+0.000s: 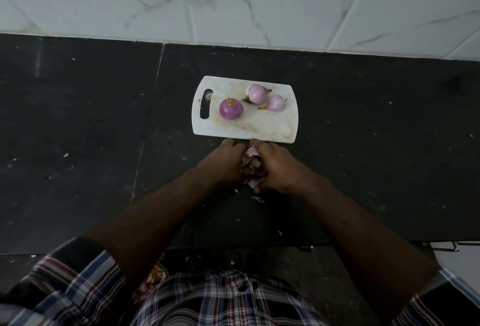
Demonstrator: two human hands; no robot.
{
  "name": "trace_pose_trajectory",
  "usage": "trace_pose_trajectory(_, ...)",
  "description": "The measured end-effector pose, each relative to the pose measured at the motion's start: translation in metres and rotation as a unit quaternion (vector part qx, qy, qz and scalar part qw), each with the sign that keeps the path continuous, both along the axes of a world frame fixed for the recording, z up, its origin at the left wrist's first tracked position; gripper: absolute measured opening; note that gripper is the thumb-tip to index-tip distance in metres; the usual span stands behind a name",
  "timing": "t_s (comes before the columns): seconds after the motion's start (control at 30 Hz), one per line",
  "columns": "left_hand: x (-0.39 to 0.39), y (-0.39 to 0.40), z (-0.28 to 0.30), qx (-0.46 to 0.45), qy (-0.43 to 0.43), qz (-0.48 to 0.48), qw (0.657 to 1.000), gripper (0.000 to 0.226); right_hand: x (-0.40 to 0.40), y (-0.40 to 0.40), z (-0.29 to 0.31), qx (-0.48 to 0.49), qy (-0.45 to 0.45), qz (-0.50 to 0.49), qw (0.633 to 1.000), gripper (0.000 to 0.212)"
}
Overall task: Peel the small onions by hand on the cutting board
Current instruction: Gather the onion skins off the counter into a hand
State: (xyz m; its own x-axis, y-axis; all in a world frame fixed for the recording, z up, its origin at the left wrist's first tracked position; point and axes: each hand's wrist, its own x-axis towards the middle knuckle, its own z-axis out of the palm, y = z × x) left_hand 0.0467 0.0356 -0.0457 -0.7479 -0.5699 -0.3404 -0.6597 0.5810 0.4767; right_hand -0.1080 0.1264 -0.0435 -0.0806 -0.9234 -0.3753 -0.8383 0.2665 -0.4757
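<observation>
Onion in hand: we hold one small onion (252, 151) between both hands, just off the near edge of the cutting board (270, 128), over the dark worktop (104, 144) rather than over the board itself.
Left hand (224, 163): our fingers curl in against the onion's left side; how tightly they pinch it we cannot tell exactly, since the knuckles hide the tips.
Right hand (276, 167): our fingers wrap around the onion's right side and over the loose skin (250, 167), which hangs down between the two hands in dry brownish flaps.
Key relation: the onion sits squarely between the hands, equally near to each; its pale bared end points away from us toward the board, and the loose skin trails back toward us, so we judge the peel should be drawn toward our body.
Onions on the board: a darker purple onion (231, 109) lies beside the handle slot, a paler onion (257, 94) lies toward the far edge, and the smallest onion (276, 102) lies just to its right. All three look peeled, with root and stem tufts left on.
Scraps: bits of skin (257, 199) lie on the worktop below our hands.
Progress: we judge this the last onion, partly stripped.
</observation>
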Motion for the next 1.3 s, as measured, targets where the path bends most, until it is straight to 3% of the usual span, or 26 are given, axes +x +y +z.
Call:
trace_pose_trajectory(0.2,-0.006,0.003,0.009,0.026,-0.001,-0.003,1.0,0.032,0.006,0.001,0.001,-0.041,-0.037,-0.027,0.998,0.105)
trace_pose_trajectory(0.43,-0.004,0.002,0.017,0.074,0.025,0.063,0.995,0.022,0.009,0.002,0.004,-0.056,-0.133,-0.071,0.987,0.091)
trace_pose_trajectory(0.5,-0.002,0.004,0.017,0.083,0.051,0.089,0.991,0.022,0.009,0.002,0.009,-0.051,-0.221,-0.111,0.968,0.068)
trace_pose_trajectory(0.6,0.002,0.004,0.022,0.124,0.096,0.125,0.98,0.023,0.01,0.003,0.016,-0.03,-0.411,-0.218,0.885,0.029)
trace_pose_trajectory(0.67,0.005,0.005,0.031,0.164,0.121,0.128,0.971,0.035,0.012,0.002,0.018,-0.032,-0.452,-0.263,0.852,0.025)
trace_pose_trajectory(0.73,0.007,0.005,0.039,0.211,0.145,0.141,0.957,0.052,0.017,-0.001,0.019,-0.052,-0.433,-0.287,0.853,0.029)
trace_pose_trajectory(0.83,0.012,0.002,0.035,0.294,0.186,0.201,0.916,0.066,0.024,-0.005,0.02,-0.093,-0.389,-0.311,0.862,0.023)
trace_pose_trajectory(0.9,0.016,0.0,0.033,0.379,0.214,0.253,0.864,0.074,0.028,-0.006,0.02,-0.106,-0.382,-0.327,0.858,0.018)
trace_pose_trajectory(1.03,0.022,0.001,0.042,0.494,0.279,0.308,0.764,0.05,0.033,-0.007,0.025,-0.121,-0.407,-0.351,0.834,0.013)
trace_pose_trajectory(1.17,0.029,-0.005,0.042,0.494,0.304,0.388,0.716,0.034,0.032,-0.007,0.038,-0.129,-0.428,-0.346,0.825,0.02)
trace_pose_trajectory(1.3,0.027,-0.007,0.033,0.536,0.338,0.436,0.639,0.049,0.042,-0.017,0.061,-0.152,-0.427,-0.292,0.842,0.025)
